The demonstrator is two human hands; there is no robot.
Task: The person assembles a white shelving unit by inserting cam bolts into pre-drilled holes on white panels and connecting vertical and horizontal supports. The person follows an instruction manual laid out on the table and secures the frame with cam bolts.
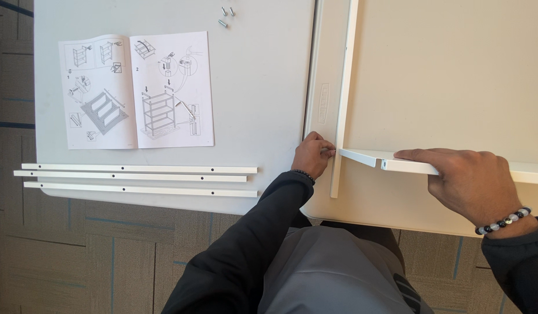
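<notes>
Right hand (472, 183) is gripping the flat white shelf (408, 166) (it runs sideways); left hand (312, 154) is pinching something tiny where the upright white post (344, 87) is meeting its left end.

The left hand's (312, 154) fingertips hide behind the upright white rail (343, 99), the white shelf panel (455, 166) runs off the right edge, and the small screws (225, 16) near the table's (263, 87) far edge are too tiny to count.
</notes>
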